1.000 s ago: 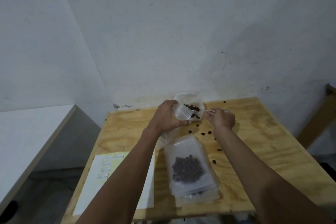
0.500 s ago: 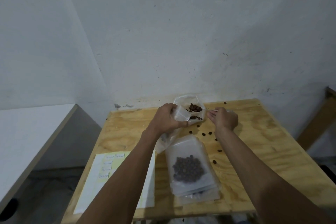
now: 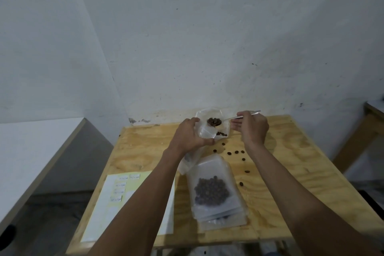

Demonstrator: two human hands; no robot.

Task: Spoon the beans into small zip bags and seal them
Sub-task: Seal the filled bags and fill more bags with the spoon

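Nearest the camera on the plywood table [image 3: 291, 203], a stack of filled zip bags [image 3: 216, 193] lies flat, the top one showing a dark heap of beans through its frosted plastic. Left of that stack, a white sheet of paper [image 3: 108, 210] with a pale yellow patch and small handwritten labels rests along the table's left edge, partly covered by the left forearm. Right of the stack, several loose beans [image 3: 236, 152] lie scattered on the bare wood, well apart from one another.

Beyond the stack, the left hand [image 3: 189, 135] grips a small zip bag [image 3: 206, 132], its fingers curled round the bag's left side and the thumb pressed along its lower edge, holding the mouth open. More clear plastic hangs below this hand, touching the far end of the stack. A few beans already lie inside the small bag near its right corner.

Farther still from the stack, the right hand [image 3: 252, 128] pinches the handle of a metal spoon [image 3: 230, 118] between thumb and curled fingers. The spoon's bowl, heaped with beans [image 3: 213, 121], sits just over the open mouth of the held bag, inside a larger clear bag [image 3: 209, 112] that rises behind it. A white wall [image 3: 207, 37] stands at the table's far edge.
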